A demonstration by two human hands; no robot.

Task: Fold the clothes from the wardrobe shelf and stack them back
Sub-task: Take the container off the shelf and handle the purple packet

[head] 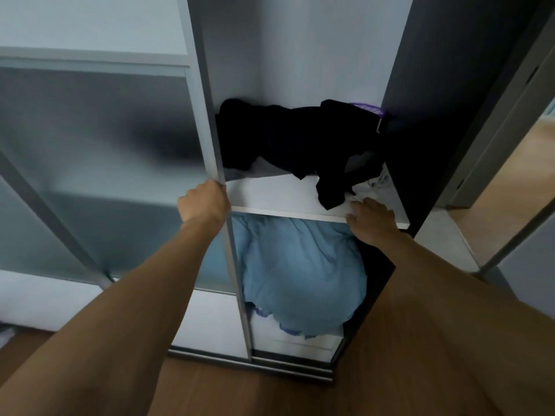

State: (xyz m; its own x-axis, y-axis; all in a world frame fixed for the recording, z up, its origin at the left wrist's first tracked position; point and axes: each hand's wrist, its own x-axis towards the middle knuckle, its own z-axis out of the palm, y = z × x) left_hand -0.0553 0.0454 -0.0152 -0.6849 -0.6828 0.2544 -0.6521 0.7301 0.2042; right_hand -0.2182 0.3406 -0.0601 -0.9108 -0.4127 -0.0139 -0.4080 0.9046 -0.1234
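Note:
A heap of unfolded black clothes (294,136) lies across the white wardrobe shelf (270,196), one black piece hanging toward the shelf's front edge. A pale grey-white garment (377,183) sits at the shelf's right end, partly under the black heap. My left hand (204,202) grips the edge of the sliding door (223,163) at shelf height. My right hand (371,220) reaches over the shelf's front edge with straight fingers, fingertips just short of the black piece and the pale garment.
A bulky light-blue bedding bundle (300,274) fills the compartment below the shelf. A purple-trimmed item (371,109) shows at the back right of the shelf. Frosted sliding panels (99,163) stand to the left; a doorway with wooden floor (510,181) opens on the right.

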